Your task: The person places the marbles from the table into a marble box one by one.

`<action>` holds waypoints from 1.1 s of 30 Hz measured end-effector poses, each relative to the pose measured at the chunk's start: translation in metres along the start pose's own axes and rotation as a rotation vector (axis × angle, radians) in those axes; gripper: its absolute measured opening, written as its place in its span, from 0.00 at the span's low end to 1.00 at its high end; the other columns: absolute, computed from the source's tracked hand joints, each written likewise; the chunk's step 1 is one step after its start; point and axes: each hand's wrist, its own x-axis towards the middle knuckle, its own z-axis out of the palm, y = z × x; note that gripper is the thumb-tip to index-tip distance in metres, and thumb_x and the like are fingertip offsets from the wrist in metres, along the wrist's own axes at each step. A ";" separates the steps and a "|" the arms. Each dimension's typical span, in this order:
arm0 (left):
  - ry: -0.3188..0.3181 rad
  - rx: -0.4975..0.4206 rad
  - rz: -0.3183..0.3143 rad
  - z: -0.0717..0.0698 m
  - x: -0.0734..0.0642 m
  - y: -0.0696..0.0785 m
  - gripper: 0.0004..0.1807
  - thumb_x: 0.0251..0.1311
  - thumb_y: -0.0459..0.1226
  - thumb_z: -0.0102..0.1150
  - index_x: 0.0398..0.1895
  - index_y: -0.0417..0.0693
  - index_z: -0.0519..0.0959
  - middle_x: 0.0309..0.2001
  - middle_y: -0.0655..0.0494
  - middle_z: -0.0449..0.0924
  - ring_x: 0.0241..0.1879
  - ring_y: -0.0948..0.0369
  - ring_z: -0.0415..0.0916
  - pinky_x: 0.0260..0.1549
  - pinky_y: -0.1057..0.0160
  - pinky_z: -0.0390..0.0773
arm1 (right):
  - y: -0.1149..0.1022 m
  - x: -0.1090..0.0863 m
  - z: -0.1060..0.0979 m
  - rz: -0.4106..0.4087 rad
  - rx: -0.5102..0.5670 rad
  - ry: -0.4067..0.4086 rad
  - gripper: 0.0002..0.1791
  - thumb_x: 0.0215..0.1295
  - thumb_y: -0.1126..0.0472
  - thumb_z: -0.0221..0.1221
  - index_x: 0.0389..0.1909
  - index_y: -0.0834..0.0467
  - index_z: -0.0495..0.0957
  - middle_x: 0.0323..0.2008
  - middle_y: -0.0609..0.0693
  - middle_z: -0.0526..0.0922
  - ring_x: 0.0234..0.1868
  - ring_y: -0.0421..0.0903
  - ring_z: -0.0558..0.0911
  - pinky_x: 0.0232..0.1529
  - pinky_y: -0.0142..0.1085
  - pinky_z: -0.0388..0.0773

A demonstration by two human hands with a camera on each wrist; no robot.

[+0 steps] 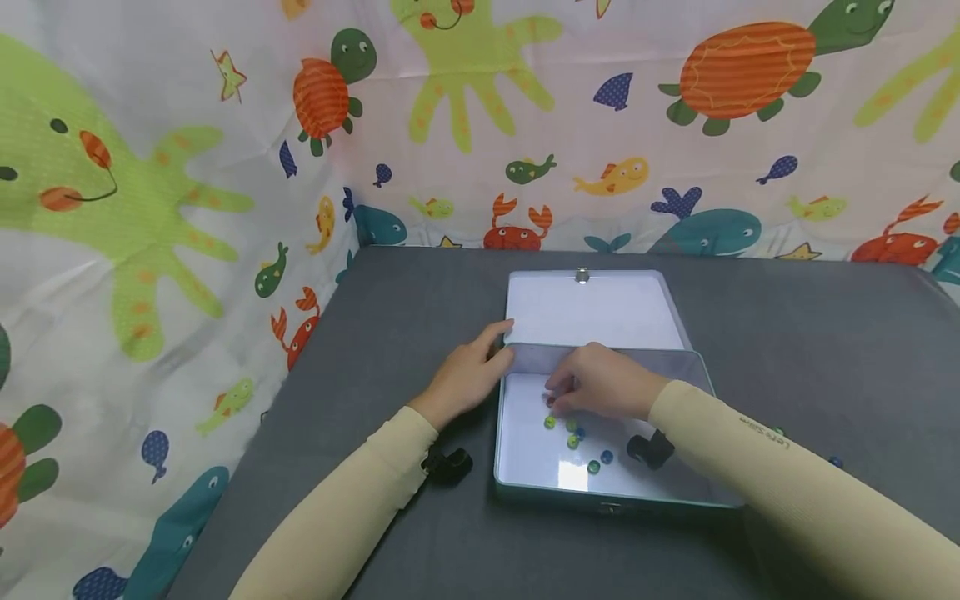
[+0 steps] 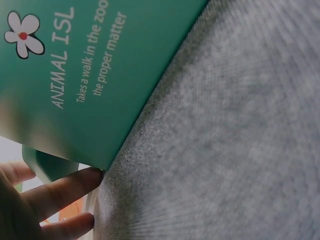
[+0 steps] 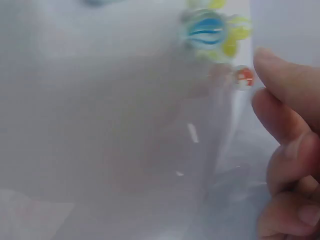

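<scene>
An open metal box (image 1: 525,458) with a white inside stands on the table, its lid (image 1: 592,308) folded back. My left hand (image 1: 468,375) touches the box's rear left corner, fingers mostly straight. In the left wrist view, fingertips (image 2: 92,175) meet the corner of the green printed side (image 2: 100,100). Inside the box my right hand (image 1: 611,383) reaches down with bent fingers. Just beyond its parted thumb and forefinger lies a red-and-white marble (image 3: 244,77). Nearby are a blue-striped marble (image 3: 206,30) and yellow ones (image 3: 240,27), loosely grouped on the box floor.
Toward the box's front lie a blue marble (image 1: 607,457) and a green marble (image 1: 594,467). Outside it, beyond the right forearm, a blue marble (image 1: 836,462) shows on the grey table (image 1: 420,308). A sea-animal curtain (image 1: 465,200) hangs behind and left.
</scene>
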 end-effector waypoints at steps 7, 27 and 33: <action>-0.015 0.007 -0.006 0.004 0.000 0.000 0.33 0.74 0.57 0.42 0.81 0.66 0.63 0.35 0.53 0.76 0.27 0.56 0.70 0.29 0.57 0.69 | -0.005 -0.007 -0.008 -0.041 0.007 0.046 0.17 0.59 0.57 0.77 0.48 0.58 0.91 0.30 0.36 0.86 0.34 0.37 0.80 0.40 0.34 0.81; 0.006 -0.019 0.022 0.001 0.000 -0.001 0.34 0.73 0.56 0.43 0.81 0.65 0.64 0.32 0.53 0.76 0.26 0.57 0.69 0.28 0.57 0.69 | -0.032 -0.050 -0.050 -0.079 0.046 0.238 0.14 0.61 0.58 0.76 0.48 0.54 0.92 0.34 0.38 0.88 0.32 0.42 0.78 0.30 0.33 0.78; 0.006 -0.016 0.015 0.001 0.001 -0.001 0.35 0.73 0.57 0.43 0.81 0.65 0.64 0.32 0.52 0.76 0.27 0.56 0.69 0.29 0.57 0.70 | -0.034 -0.068 -0.059 -0.021 0.059 0.266 0.13 0.61 0.57 0.76 0.47 0.51 0.92 0.37 0.37 0.89 0.32 0.44 0.78 0.28 0.34 0.77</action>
